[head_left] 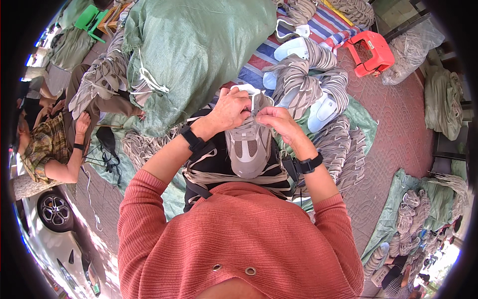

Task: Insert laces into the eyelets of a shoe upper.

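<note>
A grey-beige sneaker with mesh panels rests on my lap, its toe toward me. Over its throat, my left hand is closed, with curled fingers gripping the edge of the upper beside the tongue. Close to it, my right hand is pinched at the shoe's opposite eyelet edge; whatever lies between thumb and finger is too small to make out. Pale shoelaces lie in strands across the dark cloth on my lap. The sneaker's heel end is partly hidden by my hands.
A large green woven sack bulges ahead on the left. Stacked shoe uppers, some with pale blue inners, lie ahead right on a striped sheet. A red plastic stool stands beyond. On the left sits another person.
</note>
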A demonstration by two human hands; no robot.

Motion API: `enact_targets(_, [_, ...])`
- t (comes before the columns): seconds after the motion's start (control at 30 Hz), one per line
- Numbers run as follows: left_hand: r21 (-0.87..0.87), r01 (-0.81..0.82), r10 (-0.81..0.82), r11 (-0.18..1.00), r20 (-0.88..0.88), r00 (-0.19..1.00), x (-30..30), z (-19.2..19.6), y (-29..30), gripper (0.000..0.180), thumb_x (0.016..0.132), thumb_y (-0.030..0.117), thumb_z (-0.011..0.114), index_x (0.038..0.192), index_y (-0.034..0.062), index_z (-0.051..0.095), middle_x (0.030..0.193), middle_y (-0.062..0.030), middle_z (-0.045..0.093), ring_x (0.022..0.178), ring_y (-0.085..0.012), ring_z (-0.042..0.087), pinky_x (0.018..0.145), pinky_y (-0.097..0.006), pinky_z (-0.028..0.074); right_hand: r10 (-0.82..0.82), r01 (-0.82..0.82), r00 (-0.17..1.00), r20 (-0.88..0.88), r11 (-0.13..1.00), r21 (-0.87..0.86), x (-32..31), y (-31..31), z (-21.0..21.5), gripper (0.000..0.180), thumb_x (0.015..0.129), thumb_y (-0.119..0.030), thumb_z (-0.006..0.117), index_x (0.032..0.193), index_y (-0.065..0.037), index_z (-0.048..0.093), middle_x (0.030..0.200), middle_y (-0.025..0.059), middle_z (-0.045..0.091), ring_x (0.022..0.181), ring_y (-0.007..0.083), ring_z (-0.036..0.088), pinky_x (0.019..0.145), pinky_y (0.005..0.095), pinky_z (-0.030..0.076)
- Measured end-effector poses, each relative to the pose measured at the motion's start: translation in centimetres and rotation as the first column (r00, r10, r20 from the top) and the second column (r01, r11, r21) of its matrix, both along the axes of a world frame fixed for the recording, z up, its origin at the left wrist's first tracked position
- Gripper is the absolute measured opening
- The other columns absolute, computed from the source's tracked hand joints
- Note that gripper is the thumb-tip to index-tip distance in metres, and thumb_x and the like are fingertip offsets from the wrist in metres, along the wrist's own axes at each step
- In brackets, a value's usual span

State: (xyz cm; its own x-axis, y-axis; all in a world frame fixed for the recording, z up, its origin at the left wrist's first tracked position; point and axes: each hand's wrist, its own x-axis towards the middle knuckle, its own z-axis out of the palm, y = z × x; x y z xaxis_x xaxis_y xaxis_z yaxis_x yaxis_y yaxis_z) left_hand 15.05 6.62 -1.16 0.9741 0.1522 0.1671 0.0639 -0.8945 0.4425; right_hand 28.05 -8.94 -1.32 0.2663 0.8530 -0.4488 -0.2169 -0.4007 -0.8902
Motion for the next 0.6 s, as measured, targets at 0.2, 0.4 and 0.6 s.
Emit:
enact_targets(0.2, [-0.045,0.005,-0.004,0.999,0.026,1.0,0.1,-0.1,0.1,0.013,0.069,0.014,0.067,0.079,0.0077,0.062,0.086,-0.0015,0.054,0.094,-0.0211,0.05,0.084,-0.038,0.032,-0.047,0.047,0.999,0.013,0.998,0.051,0.0,-0.4,-1.3,0.022,0.083,-0.019,0.064,0.097,-0.001,0.065,0.083,-0.0021,0.061,0.076,0.0046,0.051,0.069,0.0183,0.039])
enact_targets(0.4, [-0.055,0.022,-0.02,0.998,0.031,0.999,0.1,-0.3,0.2,0.01,0.068,0.014,0.065,0.076,0.0083,0.063,0.085,-0.0025,0.055,0.091,-0.0233,0.049,0.081,-0.041,0.032,-0.036,0.033,0.997,-0.07,0.998,-0.051,0.5,-0.5,-1.1,0.021,0.083,-0.019,0.064,0.095,-0.002,0.064,0.081,-0.003,0.059,0.073,0.0057,0.048,0.066,0.0193,0.037])
enact_targets(0.6, [-0.063,0.06,-0.054,0.996,0.099,0.994,-0.3,-0.4,0.2,0.009,0.068,0.014,0.066,0.075,0.0089,0.062,0.083,-0.0022,0.054,0.09,-0.0229,0.049,0.08,-0.04,0.032,-0.011,0.006,0.99,-0.144,0.999,-0.036,0.7,-0.2,-1.1,0.014,0.082,-0.015,0.063,0.088,-0.003,0.064,0.071,-0.0048,0.053,0.061,0.0047,0.041,0.055,0.019,0.031])
